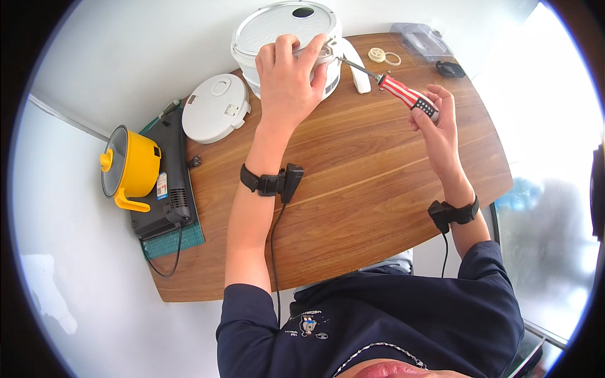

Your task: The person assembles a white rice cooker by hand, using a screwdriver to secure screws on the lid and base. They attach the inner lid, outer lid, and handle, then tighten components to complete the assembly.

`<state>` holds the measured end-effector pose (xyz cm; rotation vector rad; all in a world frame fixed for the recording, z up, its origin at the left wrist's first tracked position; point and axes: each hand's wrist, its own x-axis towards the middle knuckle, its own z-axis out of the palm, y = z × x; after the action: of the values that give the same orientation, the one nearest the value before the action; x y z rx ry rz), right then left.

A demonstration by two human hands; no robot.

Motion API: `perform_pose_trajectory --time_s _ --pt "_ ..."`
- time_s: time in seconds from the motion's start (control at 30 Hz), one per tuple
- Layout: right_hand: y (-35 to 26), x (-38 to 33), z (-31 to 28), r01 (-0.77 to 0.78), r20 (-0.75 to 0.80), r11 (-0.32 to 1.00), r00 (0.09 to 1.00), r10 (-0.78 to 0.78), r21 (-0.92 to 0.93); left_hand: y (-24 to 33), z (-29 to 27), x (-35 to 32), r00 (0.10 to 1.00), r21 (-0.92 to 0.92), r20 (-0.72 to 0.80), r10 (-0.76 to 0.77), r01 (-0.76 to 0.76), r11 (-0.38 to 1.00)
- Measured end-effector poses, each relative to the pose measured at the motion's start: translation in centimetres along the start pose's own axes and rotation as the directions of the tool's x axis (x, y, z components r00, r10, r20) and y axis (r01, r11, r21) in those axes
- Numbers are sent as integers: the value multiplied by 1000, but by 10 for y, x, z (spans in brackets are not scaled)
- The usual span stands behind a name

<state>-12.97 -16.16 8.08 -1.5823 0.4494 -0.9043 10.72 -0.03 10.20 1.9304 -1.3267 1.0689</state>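
Observation:
At the far edge of the table stands a white rice cooker (251,79), with a round hole in its pale round top. My left hand (287,82) reaches over its near side, fingers curled and gripping a small white fitting at the rim. In my right hand (441,123) is a screwdriver (403,93) with a red, white and black handle, held by the handle's end. Its shaft points left, and the tip is at or very near that fitting; exact contact is too small to tell. A white curved handle (358,72) sits against the cooker's right side.
Left of the cooker lies a round white lid (211,126). Beyond it, a yellow pot (142,165) rests on a black vented appliance (170,189) over a green mat (189,238). At the back right are a cream cap with a ring (377,55), a see-through cover (421,41) and a black part (450,69).

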Motion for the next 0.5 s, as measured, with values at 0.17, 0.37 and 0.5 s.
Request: perform_pose_trajectory --time_s 0.17,0.37,0.5 --pt "-19 -1 -4 -133 60 987 988 139 -91 -3 2 -2 1000 -33 -26 9 -10 999" --pt "-21 3 -8 -144 111 983 982 156 -110 -4 4 -2 998 -44 -58 23 -25 999" --pt "-12 3 -4 -111 18 992 994 110 60 -2 3 -1 999 -45 -38 13 -15 999"
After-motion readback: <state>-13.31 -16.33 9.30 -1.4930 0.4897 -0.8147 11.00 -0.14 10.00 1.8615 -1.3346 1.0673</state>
